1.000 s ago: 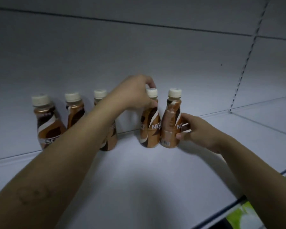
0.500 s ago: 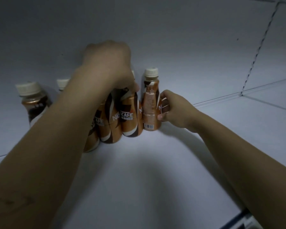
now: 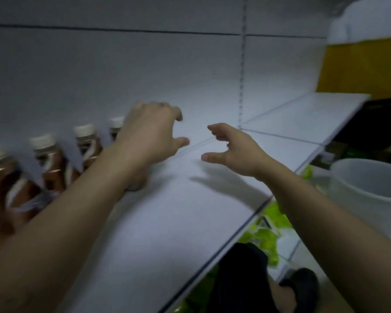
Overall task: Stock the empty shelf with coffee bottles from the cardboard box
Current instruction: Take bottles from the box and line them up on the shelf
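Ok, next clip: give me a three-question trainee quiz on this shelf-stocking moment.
1. True or false: the right hand is holding a coffee bottle.
2. Where do the coffee bottles stand on the shelf? A) left, along the back panel B) right end C) front edge
3. Fill in: beyond the shelf's right end stands a white ____.

Key:
1. False; both it and the left hand have an open grip, holding nothing.
2. A
3. Bucket
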The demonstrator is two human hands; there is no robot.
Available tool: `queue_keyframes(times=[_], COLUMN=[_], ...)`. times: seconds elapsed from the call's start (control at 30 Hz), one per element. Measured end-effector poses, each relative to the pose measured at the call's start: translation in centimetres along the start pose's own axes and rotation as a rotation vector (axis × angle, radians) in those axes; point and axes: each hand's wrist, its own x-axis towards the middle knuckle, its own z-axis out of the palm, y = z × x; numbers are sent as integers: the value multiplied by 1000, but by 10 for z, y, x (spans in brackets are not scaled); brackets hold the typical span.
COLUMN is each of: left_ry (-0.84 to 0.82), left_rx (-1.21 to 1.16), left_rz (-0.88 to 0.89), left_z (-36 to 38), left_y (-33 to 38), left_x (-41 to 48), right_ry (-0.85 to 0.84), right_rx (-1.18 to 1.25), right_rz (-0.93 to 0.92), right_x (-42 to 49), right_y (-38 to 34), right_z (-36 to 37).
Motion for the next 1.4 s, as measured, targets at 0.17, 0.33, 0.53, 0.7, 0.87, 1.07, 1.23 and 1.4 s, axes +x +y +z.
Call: queue_keyframes(times=[0.17,0.33,0.53,0.7,0.87,1.07,1.23,1.4], left_ry=[-107,-218,-516,-709,-1028,-1329,-1430,-1391], left_rx=[-124,-260,-371,-468,-437,-359,-340,-226], left_rz=[306,571,737,811,858,814,794,731], left_z=[32,76,146,202,275,370,446,516], left_y=[121,261,414,500,562,619,659,700], left_x=[38,47,29,-19,-71,-116,-144,-176], right_ry=[299,391,442,431,297,303,430,680], right_rx=[-264,-337,-270,-183,-28,262,606,766], right_rz=[208,539,963,1260,1451,1677,1843,1952], right_x=[-80,-188,-316,-401,-460,-501,-525,-545], right_y=[78,154,234,284,333,404,472,539], right_z=[-91,-148,-176,-169,-145,-107,-68,-27])
